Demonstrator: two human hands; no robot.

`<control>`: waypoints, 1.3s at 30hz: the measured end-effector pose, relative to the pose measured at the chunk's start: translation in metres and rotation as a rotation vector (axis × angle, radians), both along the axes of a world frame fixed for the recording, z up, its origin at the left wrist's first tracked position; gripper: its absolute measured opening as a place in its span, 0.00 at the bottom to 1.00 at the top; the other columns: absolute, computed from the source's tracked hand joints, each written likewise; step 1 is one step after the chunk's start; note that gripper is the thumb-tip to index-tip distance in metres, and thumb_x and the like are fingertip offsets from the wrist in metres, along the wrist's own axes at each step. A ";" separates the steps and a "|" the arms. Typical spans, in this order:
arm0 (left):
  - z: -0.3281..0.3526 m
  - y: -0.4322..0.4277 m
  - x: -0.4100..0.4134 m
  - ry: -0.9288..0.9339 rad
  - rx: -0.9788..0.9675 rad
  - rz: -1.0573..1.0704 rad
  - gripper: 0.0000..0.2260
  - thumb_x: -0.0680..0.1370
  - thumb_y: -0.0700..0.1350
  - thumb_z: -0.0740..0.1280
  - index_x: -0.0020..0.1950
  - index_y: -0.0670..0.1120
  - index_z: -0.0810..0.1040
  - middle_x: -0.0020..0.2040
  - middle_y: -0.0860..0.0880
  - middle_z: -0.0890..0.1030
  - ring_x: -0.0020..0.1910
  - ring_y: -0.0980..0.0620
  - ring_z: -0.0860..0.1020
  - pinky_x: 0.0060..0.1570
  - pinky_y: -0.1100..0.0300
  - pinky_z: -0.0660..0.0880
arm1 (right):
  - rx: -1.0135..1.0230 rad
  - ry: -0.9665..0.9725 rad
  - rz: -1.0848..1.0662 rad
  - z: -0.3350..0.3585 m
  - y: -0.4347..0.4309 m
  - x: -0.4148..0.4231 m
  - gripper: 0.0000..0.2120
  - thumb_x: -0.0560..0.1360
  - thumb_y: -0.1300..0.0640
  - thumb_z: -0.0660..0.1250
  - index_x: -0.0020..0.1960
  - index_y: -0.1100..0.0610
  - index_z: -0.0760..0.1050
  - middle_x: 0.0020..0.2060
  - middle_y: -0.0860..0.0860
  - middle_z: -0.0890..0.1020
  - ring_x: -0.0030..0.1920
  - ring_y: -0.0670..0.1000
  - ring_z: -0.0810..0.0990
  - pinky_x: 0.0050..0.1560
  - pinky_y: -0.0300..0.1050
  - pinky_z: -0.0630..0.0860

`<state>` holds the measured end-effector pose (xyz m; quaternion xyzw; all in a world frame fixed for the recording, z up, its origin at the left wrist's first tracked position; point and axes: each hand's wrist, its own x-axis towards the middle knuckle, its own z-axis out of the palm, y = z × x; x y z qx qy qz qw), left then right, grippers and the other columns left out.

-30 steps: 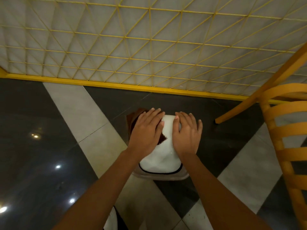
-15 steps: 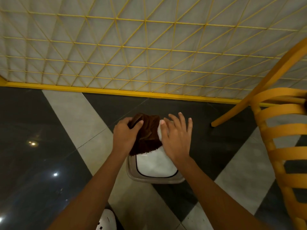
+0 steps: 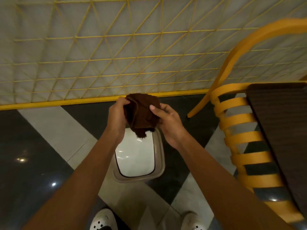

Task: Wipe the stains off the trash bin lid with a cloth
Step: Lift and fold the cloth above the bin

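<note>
A small trash bin stands on the floor below me, its white lid (image 3: 135, 156) framed by a grey-brown rim (image 3: 160, 163). Above the lid's far end I hold a dark brown cloth (image 3: 141, 113) bunched up in the air, clear of the lid. My left hand (image 3: 117, 113) grips the cloth's left side with curled fingers. My right hand (image 3: 167, 120) holds its right side, the thumb pressed on top. The far part of the lid is hidden behind the cloth and hands.
A yellow slatted chair (image 3: 235, 138) stands close on the right beside a dark table top (image 3: 280, 123). A yellow mesh barrier (image 3: 116, 47) with a yellow base bar runs behind the bin. The floor is glossy black and pale tile. My white shoes (image 3: 103, 219) show at the bottom.
The cloth came up off the lid. My left hand went from pressing it flat to gripping it, and my right hand left the lid and took hold of the cloth too.
</note>
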<state>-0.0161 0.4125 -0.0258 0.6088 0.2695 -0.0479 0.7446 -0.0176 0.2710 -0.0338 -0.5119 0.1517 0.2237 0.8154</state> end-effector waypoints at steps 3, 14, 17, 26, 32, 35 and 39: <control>0.032 -0.017 0.015 -0.076 -0.052 -0.213 0.18 0.78 0.57 0.54 0.50 0.49 0.79 0.48 0.52 0.83 0.49 0.54 0.79 0.50 0.57 0.72 | -0.056 -0.063 0.022 0.040 -0.032 0.011 0.16 0.72 0.64 0.66 0.59 0.59 0.69 0.50 0.54 0.81 0.49 0.52 0.81 0.41 0.40 0.80; 0.069 -0.094 0.036 0.179 -0.160 -0.551 0.16 0.68 0.43 0.71 0.56 0.49 0.77 0.55 0.48 0.82 0.57 0.49 0.78 0.58 0.53 0.73 | -0.146 -0.096 -0.037 0.101 -0.140 0.017 0.12 0.72 0.65 0.67 0.53 0.54 0.74 0.50 0.53 0.81 0.50 0.51 0.81 0.44 0.42 0.79; 0.072 -0.127 0.034 0.225 -0.187 -0.496 0.15 0.73 0.40 0.69 0.59 0.45 0.76 0.54 0.45 0.81 0.53 0.49 0.80 0.49 0.56 0.79 | -0.173 -0.069 -0.096 0.103 -0.175 0.014 0.13 0.73 0.67 0.65 0.55 0.55 0.73 0.49 0.53 0.81 0.47 0.49 0.81 0.39 0.39 0.79; 0.066 -0.293 0.026 0.214 -0.158 -0.490 0.18 0.75 0.33 0.66 0.64 0.43 0.72 0.55 0.45 0.78 0.51 0.48 0.79 0.46 0.53 0.79 | -0.486 0.026 -0.343 0.089 -0.331 -0.001 0.14 0.72 0.72 0.62 0.44 0.52 0.70 0.48 0.54 0.79 0.53 0.57 0.79 0.47 0.53 0.79; 0.031 -0.378 0.011 0.288 -0.180 -0.422 0.22 0.74 0.31 0.65 0.66 0.45 0.70 0.60 0.44 0.74 0.58 0.44 0.75 0.55 0.46 0.76 | -0.671 0.101 -0.381 0.059 -0.400 -0.008 0.12 0.72 0.70 0.64 0.46 0.54 0.76 0.51 0.56 0.80 0.56 0.58 0.79 0.58 0.60 0.75; 0.015 -0.392 0.002 0.333 -0.128 -0.449 0.24 0.75 0.30 0.62 0.69 0.46 0.67 0.65 0.44 0.71 0.61 0.44 0.73 0.58 0.47 0.74 | -0.728 0.166 -0.285 0.034 -0.414 -0.015 0.17 0.72 0.72 0.63 0.57 0.57 0.75 0.58 0.58 0.78 0.59 0.56 0.77 0.56 0.54 0.76; 0.003 -0.393 -0.006 0.369 -0.012 -0.534 0.24 0.78 0.32 0.59 0.73 0.46 0.61 0.71 0.46 0.66 0.68 0.46 0.67 0.65 0.49 0.68 | -0.817 0.197 -0.083 0.004 -0.414 -0.023 0.25 0.72 0.75 0.62 0.66 0.58 0.69 0.63 0.58 0.74 0.64 0.56 0.72 0.58 0.49 0.74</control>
